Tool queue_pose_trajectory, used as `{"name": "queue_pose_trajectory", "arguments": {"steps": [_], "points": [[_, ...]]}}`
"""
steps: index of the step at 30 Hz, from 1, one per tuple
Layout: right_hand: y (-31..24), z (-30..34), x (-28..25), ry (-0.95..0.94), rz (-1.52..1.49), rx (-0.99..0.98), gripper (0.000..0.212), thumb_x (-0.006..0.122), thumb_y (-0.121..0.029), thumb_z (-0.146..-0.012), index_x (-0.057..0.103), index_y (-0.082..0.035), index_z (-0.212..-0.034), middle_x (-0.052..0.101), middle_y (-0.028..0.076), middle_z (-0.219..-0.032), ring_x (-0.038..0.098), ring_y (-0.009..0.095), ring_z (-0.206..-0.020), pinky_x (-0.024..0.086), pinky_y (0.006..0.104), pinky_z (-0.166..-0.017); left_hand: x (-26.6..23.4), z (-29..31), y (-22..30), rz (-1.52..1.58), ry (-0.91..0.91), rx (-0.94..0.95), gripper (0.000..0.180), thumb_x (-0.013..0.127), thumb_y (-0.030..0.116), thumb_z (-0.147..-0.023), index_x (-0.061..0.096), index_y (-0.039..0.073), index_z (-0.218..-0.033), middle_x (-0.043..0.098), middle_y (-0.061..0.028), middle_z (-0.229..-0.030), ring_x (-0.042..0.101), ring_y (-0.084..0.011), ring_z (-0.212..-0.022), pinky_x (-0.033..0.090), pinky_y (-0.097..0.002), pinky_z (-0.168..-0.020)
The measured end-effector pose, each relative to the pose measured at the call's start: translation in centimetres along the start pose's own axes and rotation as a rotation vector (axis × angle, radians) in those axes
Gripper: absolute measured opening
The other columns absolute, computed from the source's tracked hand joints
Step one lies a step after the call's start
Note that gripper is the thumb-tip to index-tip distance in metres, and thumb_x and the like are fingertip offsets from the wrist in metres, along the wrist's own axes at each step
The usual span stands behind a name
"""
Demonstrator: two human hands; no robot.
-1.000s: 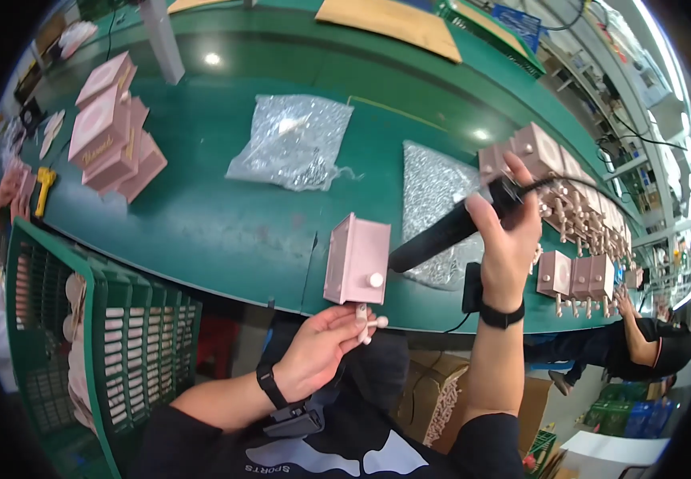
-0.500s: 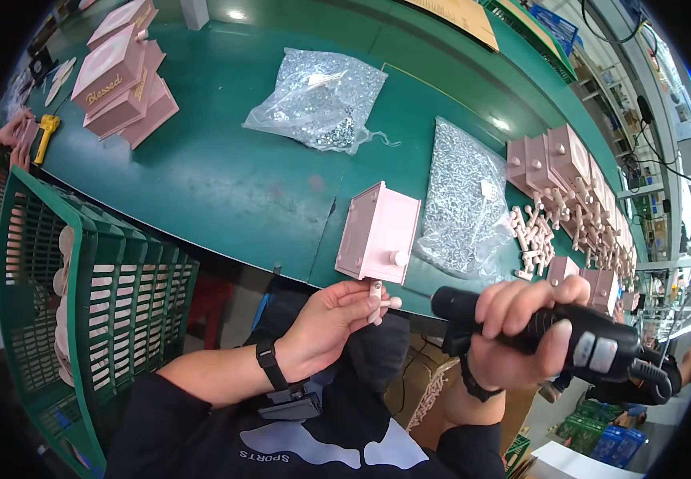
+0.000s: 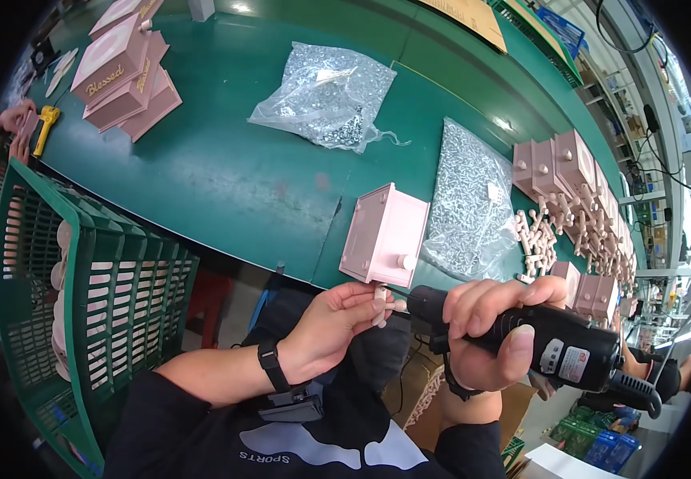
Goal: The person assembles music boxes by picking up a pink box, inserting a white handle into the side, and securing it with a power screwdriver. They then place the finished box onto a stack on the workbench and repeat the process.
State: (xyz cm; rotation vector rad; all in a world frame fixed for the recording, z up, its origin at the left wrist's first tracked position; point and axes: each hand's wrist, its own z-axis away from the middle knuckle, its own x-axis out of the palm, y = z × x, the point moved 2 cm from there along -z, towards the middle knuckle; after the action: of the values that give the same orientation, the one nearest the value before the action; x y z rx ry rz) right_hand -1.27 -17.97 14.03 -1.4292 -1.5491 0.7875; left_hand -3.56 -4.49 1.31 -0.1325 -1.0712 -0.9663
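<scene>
My left hand [image 3: 323, 329] pinches a small pale pink crank handle [image 3: 381, 306] with a round knob, at the near face of a pink wooden box [image 3: 392, 235]. That box lies at the table's front edge and has a round knob on its side. My right hand [image 3: 489, 339] is wrapped round a black electric screwdriver [image 3: 557, 343] with a coiled cord. Its front end points left, and its thin bit reaches the crank handle by my left fingers. Whether a screw sits under the bit is too small to tell.
Two clear bags, one with small metal parts [image 3: 321, 96] and one with screws [image 3: 467, 203], lie on the green table [image 3: 226, 160]. Loose pink crank handles [image 3: 536, 239] and pink boxes stand right; more boxes [image 3: 114, 64] are stacked left. A green crate [image 3: 122, 231] is beside me. Another person's hands [image 3: 18, 128] are far left.
My right hand has brought the screwdriver left, so its bit is now at the crank handle. My left hand keeps its pinch. The whole view has shifted slightly.
</scene>
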Motion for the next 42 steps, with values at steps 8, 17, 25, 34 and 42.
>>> {"name": "queue_pose_trajectory", "arguments": {"steps": [8,17,25,34,42], "points": [[-0.4,0.3,0.3,-0.003,0.004,-0.007,0.041,0.062,-0.033,-0.091,0.033,-0.011,-0.109,0.051,0.005,-0.064,0.05,0.018,-0.049,0.046,0.0343,-0.052,-0.2,-0.1,-0.3,0.02,0.005,0.016,0.023,0.062,0.006,-0.096,0.062,-0.001,-0.117,0.068,-0.0064,-0.107,0.065,-0.0158,-0.098,0.051,-0.0301,-0.093],[-0.1,0.6,0.6,0.013,0.042,0.06,0.047,0.067,-0.037,-0.088,0.033,-0.013,-0.109,0.052,0.004,-0.064,0.051,0.017,-0.05,0.047,0.0338,-0.053,-0.4,-0.2,-0.5,0.02,-0.002,0.022,0.017,0.059,0.004,-0.097,0.061,-0.001,-0.114,0.07,-0.0093,-0.109,0.065,-0.0145,-0.101,0.051,-0.0274,-0.092],[-0.2,0.7,1.4,0.027,0.092,0.088,0.049,0.07,-0.04,-0.086,0.033,-0.013,-0.104,0.052,0.003,-0.064,0.052,0.017,-0.05,0.047,0.0334,-0.053,-0.3,0.0,-0.3,0.011,0.02,0.041,0.018,0.06,0.005,-0.097,0.061,0.0,-0.114,0.07,-0.0079,-0.108,0.065,-0.0135,-0.098,0.051,-0.0269,-0.091],[-1.0,-0.2,1.0,0.001,-0.01,0.027,0.046,0.07,-0.037,-0.088,0.037,-0.012,-0.108,0.052,0.003,-0.064,0.051,0.016,-0.05,0.046,0.0328,-0.053,-0.1,-0.2,-0.2,-0.013,-0.018,0.038,0.018,0.059,0.007,-0.098,0.06,0.0,-0.116,0.07,-0.0085,-0.108,0.065,-0.0139,-0.101,0.051,-0.0268,-0.091],[-0.1,-7.4,-3.9,0.353,0.016,0.155,0.03,0.066,-0.023,-0.094,0.048,-0.007,-0.112,0.052,0.003,-0.065,0.051,0.014,-0.051,0.046,0.0302,-0.053,0.6,0.4,-0.1,-0.176,0.029,0.001,0.019,0.059,0.008,-0.098,0.058,-0.002,-0.115,0.068,-0.0098,-0.107,0.066,-0.0201,-0.104,0.052,-0.0335,-0.097]]}}
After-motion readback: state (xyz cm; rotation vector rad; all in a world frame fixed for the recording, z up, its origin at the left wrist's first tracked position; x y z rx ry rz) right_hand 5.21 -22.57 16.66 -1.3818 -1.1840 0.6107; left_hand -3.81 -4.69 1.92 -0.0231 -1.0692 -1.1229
